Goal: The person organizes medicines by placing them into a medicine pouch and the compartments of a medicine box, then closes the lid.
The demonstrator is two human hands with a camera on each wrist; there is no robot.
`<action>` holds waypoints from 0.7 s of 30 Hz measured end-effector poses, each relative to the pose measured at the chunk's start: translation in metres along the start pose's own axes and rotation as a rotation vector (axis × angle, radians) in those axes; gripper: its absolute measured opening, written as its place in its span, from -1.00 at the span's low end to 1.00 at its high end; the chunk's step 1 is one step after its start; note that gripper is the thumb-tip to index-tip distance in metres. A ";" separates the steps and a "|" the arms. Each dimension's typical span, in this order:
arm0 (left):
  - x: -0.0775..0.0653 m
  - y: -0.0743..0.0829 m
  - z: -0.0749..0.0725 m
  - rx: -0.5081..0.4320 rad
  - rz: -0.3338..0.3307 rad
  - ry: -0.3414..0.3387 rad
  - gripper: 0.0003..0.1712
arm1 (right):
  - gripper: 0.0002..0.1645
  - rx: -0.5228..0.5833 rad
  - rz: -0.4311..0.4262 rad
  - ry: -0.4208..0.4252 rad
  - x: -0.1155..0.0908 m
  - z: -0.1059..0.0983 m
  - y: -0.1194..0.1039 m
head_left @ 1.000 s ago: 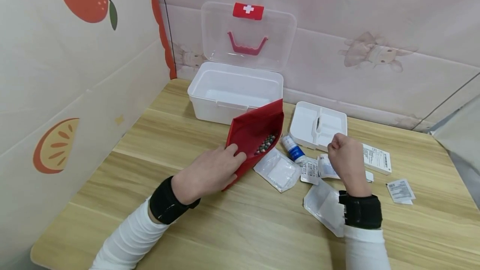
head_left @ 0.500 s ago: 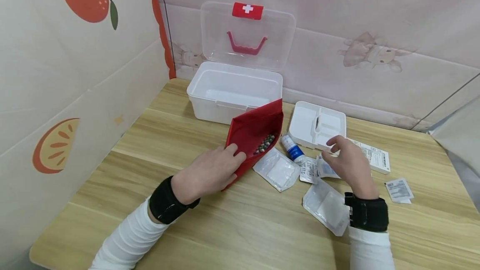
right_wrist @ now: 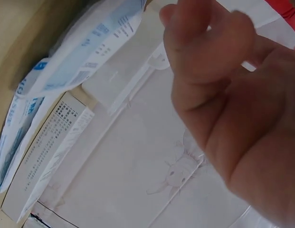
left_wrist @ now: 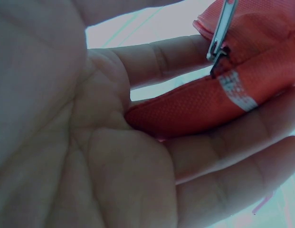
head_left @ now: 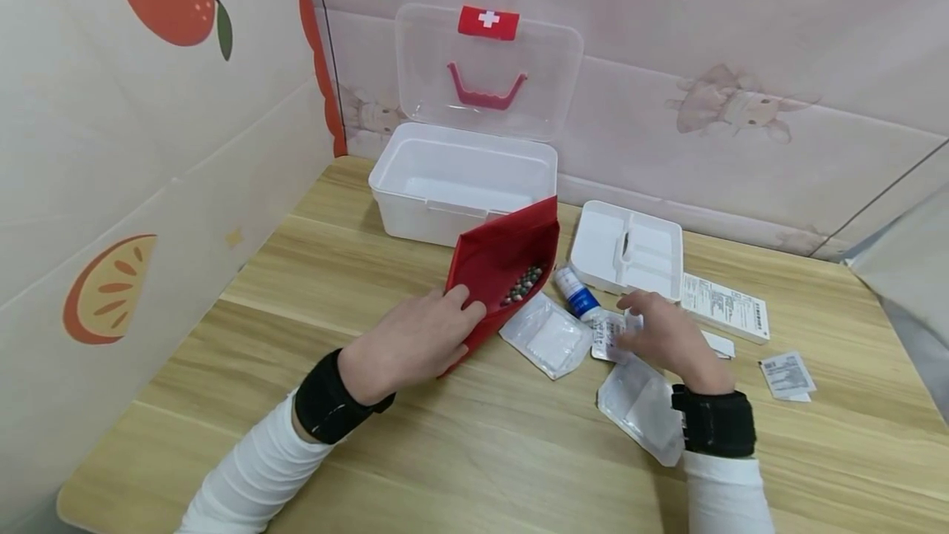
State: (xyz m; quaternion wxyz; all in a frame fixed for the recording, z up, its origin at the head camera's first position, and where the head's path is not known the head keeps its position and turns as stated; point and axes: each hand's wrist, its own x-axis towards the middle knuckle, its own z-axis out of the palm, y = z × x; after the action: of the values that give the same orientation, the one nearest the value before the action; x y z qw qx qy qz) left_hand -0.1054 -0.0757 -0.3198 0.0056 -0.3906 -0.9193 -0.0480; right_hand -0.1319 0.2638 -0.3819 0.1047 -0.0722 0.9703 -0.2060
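Note:
My left hand [head_left: 418,344] grips the near edge of a red zip pouch [head_left: 511,237]. The pouch stands tilted with its mouth open, showing small speckled pieces [head_left: 523,285] inside. In the left wrist view its fabric [left_wrist: 180,111] lies between the fingers beside a metal zip pull [left_wrist: 223,31]. My right hand [head_left: 675,343] hovers with loosely bent fingers over a white-and-blue packet [right_wrist: 97,45], and nothing shows in its grasp. Beside its fingertips lie a blister pack [head_left: 608,334], a blue-and-white bottle [head_left: 578,293] and a clear sealed packet [head_left: 643,410].
Behind the pouch stands a white first-aid box [head_left: 423,217] with its clear lid [head_left: 549,77] raised. A divided tray [head_left: 596,244], a flat printed carton [head_left: 726,307] and small sachets [head_left: 787,375] lie to the right. Another clear packet [head_left: 549,338] rests near the pouch.
The right hand's curled fingers have loosened, and the hand has moved left and lower, toward the packets. The left hand and the pouch have stayed put.

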 end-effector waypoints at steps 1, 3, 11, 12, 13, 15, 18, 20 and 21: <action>0.000 0.000 0.000 0.001 0.000 -0.001 -0.55 | -0.33 0.001 0.002 -0.004 0.000 0.001 -0.001; 0.000 0.000 0.000 0.001 -0.001 -0.004 -0.55 | -0.29 0.000 0.008 -0.015 0.000 0.003 -0.002; 0.000 0.000 0.001 0.000 -0.007 -0.007 -0.57 | -0.21 -0.005 0.041 -0.043 0.003 0.008 -0.003; 0.000 0.000 0.001 0.001 -0.006 -0.006 -0.57 | -0.21 -0.004 0.046 -0.047 0.003 0.009 -0.004; 0.000 0.000 0.001 0.002 -0.006 -0.004 -0.57 | -0.20 -0.006 0.050 -0.051 0.003 0.009 -0.004; 0.000 0.000 0.001 0.002 -0.006 -0.004 -0.57 | -0.19 -0.007 0.059 -0.058 0.003 0.010 -0.005; -0.001 0.000 0.000 0.005 -0.003 0.002 -0.58 | -0.18 -0.017 0.060 -0.063 0.003 0.010 -0.005; -0.001 0.000 0.000 0.005 -0.002 0.004 -0.58 | -0.22 -0.022 0.047 -0.063 0.003 0.010 -0.005; -0.001 0.000 0.000 0.006 -0.002 0.006 -0.58 | -0.24 -0.024 0.039 -0.062 0.003 0.010 -0.005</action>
State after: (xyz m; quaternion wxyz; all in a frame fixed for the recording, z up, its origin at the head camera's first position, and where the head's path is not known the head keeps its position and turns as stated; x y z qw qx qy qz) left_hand -0.1044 -0.0761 -0.3200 0.0094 -0.3897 -0.9197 -0.0463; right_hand -0.1321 0.2548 -0.3893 0.1377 -0.0608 0.9702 -0.1899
